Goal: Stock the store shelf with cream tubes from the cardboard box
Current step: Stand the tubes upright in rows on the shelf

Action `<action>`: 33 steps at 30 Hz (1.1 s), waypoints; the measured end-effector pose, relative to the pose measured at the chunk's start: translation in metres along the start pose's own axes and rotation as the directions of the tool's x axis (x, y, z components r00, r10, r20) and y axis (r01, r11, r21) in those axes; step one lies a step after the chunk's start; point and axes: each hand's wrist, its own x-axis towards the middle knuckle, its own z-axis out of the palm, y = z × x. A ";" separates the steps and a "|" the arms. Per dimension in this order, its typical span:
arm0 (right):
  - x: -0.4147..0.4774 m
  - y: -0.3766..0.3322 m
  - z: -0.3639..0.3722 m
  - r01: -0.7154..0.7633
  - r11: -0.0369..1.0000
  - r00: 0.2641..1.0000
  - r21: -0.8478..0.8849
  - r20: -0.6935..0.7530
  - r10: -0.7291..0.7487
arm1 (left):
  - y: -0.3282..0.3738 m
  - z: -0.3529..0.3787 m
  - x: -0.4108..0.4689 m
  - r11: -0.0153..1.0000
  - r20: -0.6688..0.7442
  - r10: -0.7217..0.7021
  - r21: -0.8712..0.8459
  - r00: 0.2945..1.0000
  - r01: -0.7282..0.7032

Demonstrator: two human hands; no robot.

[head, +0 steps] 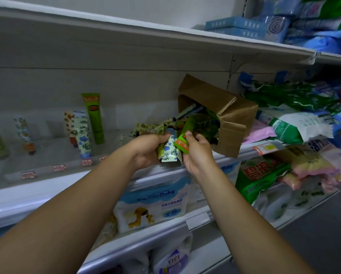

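Tubes of cream sit bunched in both your hands at the centre of the frame, just in front of the shelf edge. Your left hand (148, 149) has its grip pressed around a small bundle, with a blue-flowered tube (170, 150) showing most clearly, its crimped end pointing down toward you. Your right hand (195, 153) pinches a green tube with an orange label (182, 144) between thumb and fingers. The two hands nearly touch.

Just beyond them, right of centre, the cardboard box (225, 113) lies tipped on its side on the store shelf (47, 155), its open mouth facing left and more tubes spilling out of it in a loose heap (155, 128).

To the left of the frame, tubes already stand upright on their caps along the shelf: a tall green tube (93, 117), a blue-flowered one (83, 135) in front of it, an orange-patterned one (69, 127) touching that, and two more further left.

You appear to be at the gathering step, sorting a handful by pattern before placing. The next move likely calls for carrying a tube left and standing it cap-down in the row that matches it, with a gentle release so that it does not topple its neighbours.

How many tubes your left hand holds cannot be told; fingers cover them. The depth of the box is dark, so what remains inside is unclear. Labels and price tags (59, 167) along the shelf edge are too blurred to read. The leftmost tube is cut off by the frame edge.
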 end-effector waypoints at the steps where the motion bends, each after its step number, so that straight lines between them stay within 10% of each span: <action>1: -0.005 -0.002 0.003 0.008 1.000 1.000 0.020 0.010 -0.009 | 0.001 0.000 -0.006 1.000 -0.008 0.019 -0.024 1.000 -0.019; 16: -0.123 0.017 0.048 0.066 0.993 0.933 -0.095 0.360 -0.028 | -0.030 -0.039 -0.151 0.952 -0.228 0.276 -0.066 0.934 -0.298; 33: -0.259 0.136 0.094 -0.083 0.979 0.842 -0.185 0.513 0.169 | -0.115 -0.127 -0.302 0.924 -0.444 0.133 -0.267 0.886 -0.272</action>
